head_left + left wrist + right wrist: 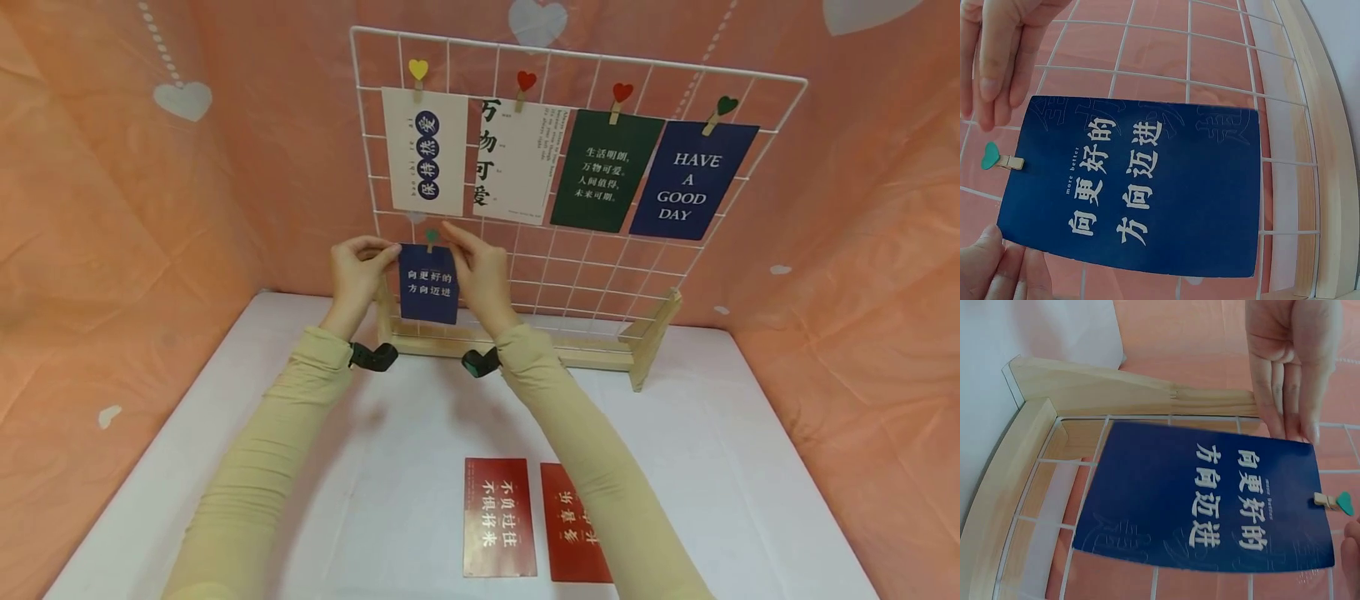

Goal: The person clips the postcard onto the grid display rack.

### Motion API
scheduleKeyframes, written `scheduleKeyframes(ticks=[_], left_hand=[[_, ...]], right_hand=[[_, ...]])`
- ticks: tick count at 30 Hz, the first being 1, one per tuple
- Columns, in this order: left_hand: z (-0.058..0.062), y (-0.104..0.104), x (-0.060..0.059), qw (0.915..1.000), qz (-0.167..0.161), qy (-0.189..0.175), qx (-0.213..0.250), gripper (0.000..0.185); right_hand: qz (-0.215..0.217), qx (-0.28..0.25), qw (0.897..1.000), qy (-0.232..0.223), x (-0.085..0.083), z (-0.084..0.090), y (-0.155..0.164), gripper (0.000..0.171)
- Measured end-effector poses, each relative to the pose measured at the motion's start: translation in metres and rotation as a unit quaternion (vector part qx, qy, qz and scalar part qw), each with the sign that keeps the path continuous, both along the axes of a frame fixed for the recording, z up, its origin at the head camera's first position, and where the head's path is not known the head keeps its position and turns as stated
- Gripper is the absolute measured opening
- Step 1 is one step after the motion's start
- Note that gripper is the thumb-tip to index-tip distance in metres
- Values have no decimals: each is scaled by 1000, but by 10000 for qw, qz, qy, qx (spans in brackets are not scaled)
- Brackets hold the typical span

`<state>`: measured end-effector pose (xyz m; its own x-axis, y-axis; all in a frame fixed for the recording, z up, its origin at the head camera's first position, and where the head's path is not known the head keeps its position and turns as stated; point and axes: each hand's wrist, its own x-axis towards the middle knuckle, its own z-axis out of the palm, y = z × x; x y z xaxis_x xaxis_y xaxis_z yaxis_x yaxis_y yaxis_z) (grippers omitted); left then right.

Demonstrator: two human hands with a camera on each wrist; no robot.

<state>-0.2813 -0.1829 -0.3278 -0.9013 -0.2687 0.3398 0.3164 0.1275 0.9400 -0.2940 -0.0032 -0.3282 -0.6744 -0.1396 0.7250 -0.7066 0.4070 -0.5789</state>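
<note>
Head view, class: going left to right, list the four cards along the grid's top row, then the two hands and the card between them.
Top row: card with blue circles, white card, green card, HAVE A GOOD DAY card. Below: left hand, smaller-looking blue card, right hand.

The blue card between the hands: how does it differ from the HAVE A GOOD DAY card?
The lower blue card bears mainly Chinese; the GOOD DAY card bears English. The left hand pinches the lower blue card; no hand touches the GOOD DAY card. Both are blue with white lettering.
</note>
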Motion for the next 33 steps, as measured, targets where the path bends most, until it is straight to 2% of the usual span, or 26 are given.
scheduleKeyframes(ticks=[8,12,22,27,33], left_hand=[[-1,-5,2,9999,117,-77,-19,17],[-1,-6,4,9999,83,-60,33,17],[2,-6,7,9989,-320,-17,340,20],[6,-4,11,9981,-450,-4,431,18],[10,0,19,9969,-662,-12,424,19]], right_hand=[[-38,-458,9988,-181,-4,-2,11,25],[132,-567,9978,-326,-3,-2,15,25],[253,-624,9970,-388,-4,-2,22,19],[277,-688,9959,-516,-4,-3,27,19],[539,-992,9910,-721,-3,-2,32,19]])
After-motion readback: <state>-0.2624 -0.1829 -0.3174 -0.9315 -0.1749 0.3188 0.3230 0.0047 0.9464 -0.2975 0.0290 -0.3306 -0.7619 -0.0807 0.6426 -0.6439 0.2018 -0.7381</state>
